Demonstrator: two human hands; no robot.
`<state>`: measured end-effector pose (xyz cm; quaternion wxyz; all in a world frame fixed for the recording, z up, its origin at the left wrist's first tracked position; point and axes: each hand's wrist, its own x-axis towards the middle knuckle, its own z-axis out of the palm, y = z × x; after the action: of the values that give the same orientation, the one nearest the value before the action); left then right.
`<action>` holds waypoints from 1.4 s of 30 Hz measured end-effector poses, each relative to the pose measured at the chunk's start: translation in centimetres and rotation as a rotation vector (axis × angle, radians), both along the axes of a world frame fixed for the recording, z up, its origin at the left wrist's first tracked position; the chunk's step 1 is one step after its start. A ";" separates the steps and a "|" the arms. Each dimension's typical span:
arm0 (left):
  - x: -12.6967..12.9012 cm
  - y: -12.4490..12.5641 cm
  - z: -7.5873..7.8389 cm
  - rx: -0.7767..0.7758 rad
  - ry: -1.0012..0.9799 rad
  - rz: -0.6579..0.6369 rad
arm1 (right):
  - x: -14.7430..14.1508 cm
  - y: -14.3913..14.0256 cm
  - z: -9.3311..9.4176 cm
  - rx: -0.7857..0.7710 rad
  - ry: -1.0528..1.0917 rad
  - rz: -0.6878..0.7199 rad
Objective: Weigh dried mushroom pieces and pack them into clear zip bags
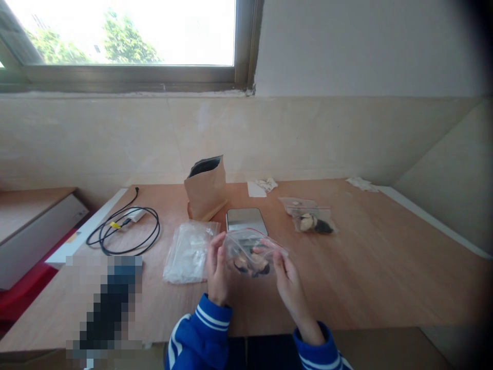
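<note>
Between my two hands is a clear zip bag (250,254) with dark and tan pieces inside, too blurred to name. My left hand (217,270) pinches its left edge, and my right hand (287,277) grips the right edge. Just behind the bag lies a flat scale with a silver top (246,220), partly covered by it. A stack of clear plastic bags (189,254) lies beside my left hand. Further back stands an open brown paper pouch (207,190).
Filled zip bags (314,222) lie to the right of the scale. A coiled black cable (129,231) and a pixelated dark object (110,303) are on the left. White paper (257,189) and a crumpled tissue (268,184) lie near the wall. The wooden table (377,272) extends to the right.
</note>
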<state>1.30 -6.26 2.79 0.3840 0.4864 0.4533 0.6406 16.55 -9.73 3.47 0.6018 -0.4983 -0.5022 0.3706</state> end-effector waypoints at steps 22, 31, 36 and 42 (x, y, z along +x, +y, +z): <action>0.5 -0.4 -1.0 -0.199 -0.174 -0.329 | 2.8 1.8 2.6 0.112 -0.356 0.103; -0.3 -0.5 -0.7 -0.097 0.100 -0.129 | 2.8 1.8 1.8 0.146 -0.337 0.061; -0.9 1.1 -1.7 -0.087 0.166 0.003 | 3.7 1.8 -0.7 -0.042 -0.178 -0.086; -1.2 1.6 -2.0 -0.092 0.174 -0.127 | 2.9 2.0 -2.4 -0.117 0.058 -0.141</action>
<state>0.07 -4.65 0.82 0.4049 0.5498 0.4823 0.5488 19.46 -7.76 1.04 0.6106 -0.5557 -0.4258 0.3702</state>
